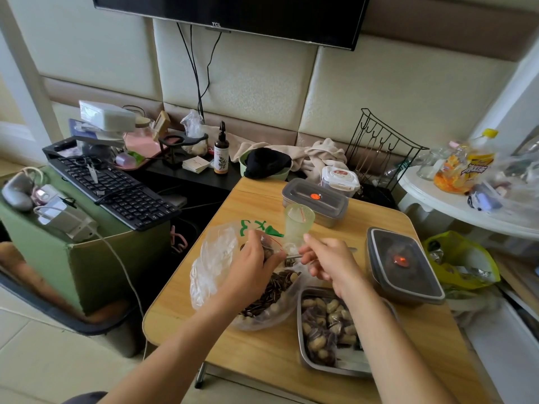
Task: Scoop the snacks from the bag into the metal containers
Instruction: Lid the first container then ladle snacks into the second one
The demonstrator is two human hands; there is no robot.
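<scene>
Clear plastic bag (213,263) is laid open on the wooden table (186,319), left of centre. Striped seeds (271,293) and a few peanuts are piled inside it.

The bag's mouth is held by the left hand (256,263) — fingers are curled and the plastic edge is gripped against the thumb.

A thin metal spoon (292,256) is pinched by its handle in the right hand (329,263), fingers closed round it. The bowl end is pointed toward the left hand and is hidden there, so any load on it cannot be told.

An open metal container (299,325) is set just beside the bag on its right, at the near edge. It is partly filled with peanuts and dark wrapped pieces, and partly covered by the right forearm.

Two more containers are lidded, each with an orange spot on the lid: far lidded container (315,196) at the back of the table, right lidded container (405,266) at the right edge.

A translucent cup (299,223) is seen just beyond the hands, between the bag and the far lidded container.

Off the table — a black keyboard (116,188) is propped on a green box at left.
</scene>
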